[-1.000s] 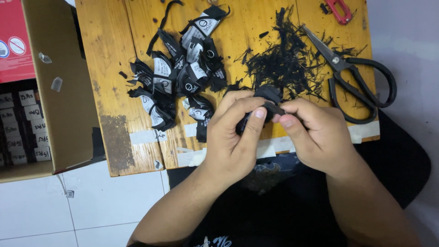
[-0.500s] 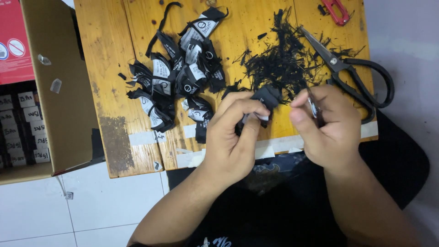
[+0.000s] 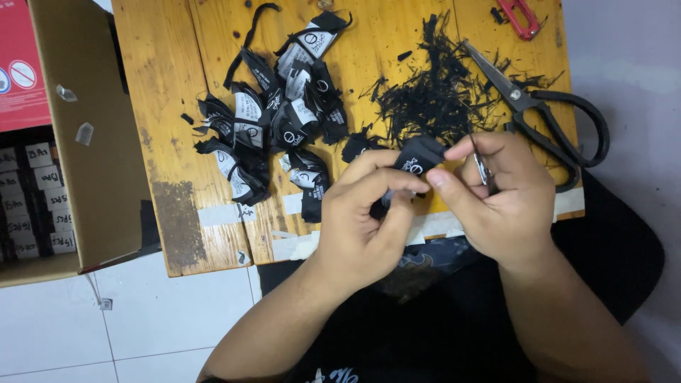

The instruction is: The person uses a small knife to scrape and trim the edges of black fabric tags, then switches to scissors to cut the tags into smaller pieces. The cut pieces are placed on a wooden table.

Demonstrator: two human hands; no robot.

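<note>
Both hands (image 3: 440, 202) pinch black label (image 3: 418, 156) above table (image 3: 177, 106)

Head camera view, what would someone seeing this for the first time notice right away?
First, the two hands at centre: the left hand pinches a small black fabric label while the right hand holds a small metal tool beside it. Behind them on the wooden table lie a heap of black and white labels at left-centre and a mound of black thread trimmings to its right. Large black scissors rest at the table's right edge.
</note>
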